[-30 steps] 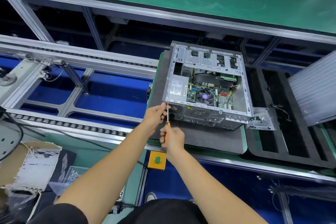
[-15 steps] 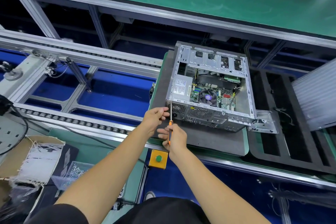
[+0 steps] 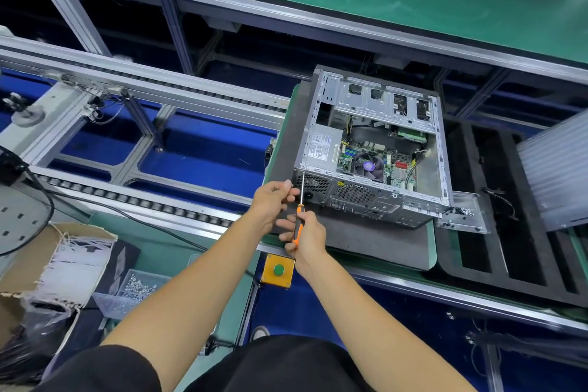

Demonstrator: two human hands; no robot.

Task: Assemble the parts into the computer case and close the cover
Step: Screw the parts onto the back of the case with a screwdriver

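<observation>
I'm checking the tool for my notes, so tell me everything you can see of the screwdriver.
The screwdriver has an orange and black handle and a thin, bare metal shaft. It stands nearly upright in the picture, tip up, the tip meeting the near left corner of the open computer case at its rear panel. The right hand grips the handle; the left hand pinches the shaft. The tip itself is too small to make out.

A white printed label point(image 3: 322, 147) sits on the power supply point(image 3: 321, 153) inside the computer case point(image 3: 375, 153); its text is too small to read. No other markings are legible.
</observation>
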